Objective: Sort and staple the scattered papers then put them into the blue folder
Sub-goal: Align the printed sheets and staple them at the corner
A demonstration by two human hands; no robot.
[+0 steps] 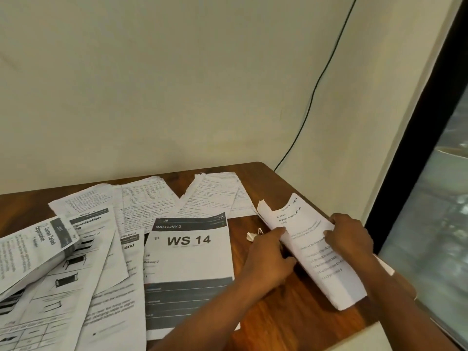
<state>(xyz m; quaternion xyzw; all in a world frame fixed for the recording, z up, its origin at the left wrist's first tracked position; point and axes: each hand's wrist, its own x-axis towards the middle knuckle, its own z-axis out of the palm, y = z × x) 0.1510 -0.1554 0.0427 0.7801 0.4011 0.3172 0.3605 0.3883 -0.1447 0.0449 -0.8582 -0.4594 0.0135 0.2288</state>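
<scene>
Both my hands hold one stack of printed sheets [307,228] at the right of the wooden table [276,323]. My left hand [268,257] grips the stack's left edge, and my right hand [350,239] grips its right side with curled fingers. The stack is bent, its far end lifted and curling. Loose papers lie scattered over the left and middle of the table, among them a sheet reading "WS 14" [188,269] and handwritten pages [215,196] at the back. No blue folder and no stapler are in view.
A small crumpled scrap of paper [253,235] lies on the wood just left of my left hand. A black cable [326,69] runs down the cream wall behind the table. A dark-framed window [430,188] stands at the right, close to the table's edge.
</scene>
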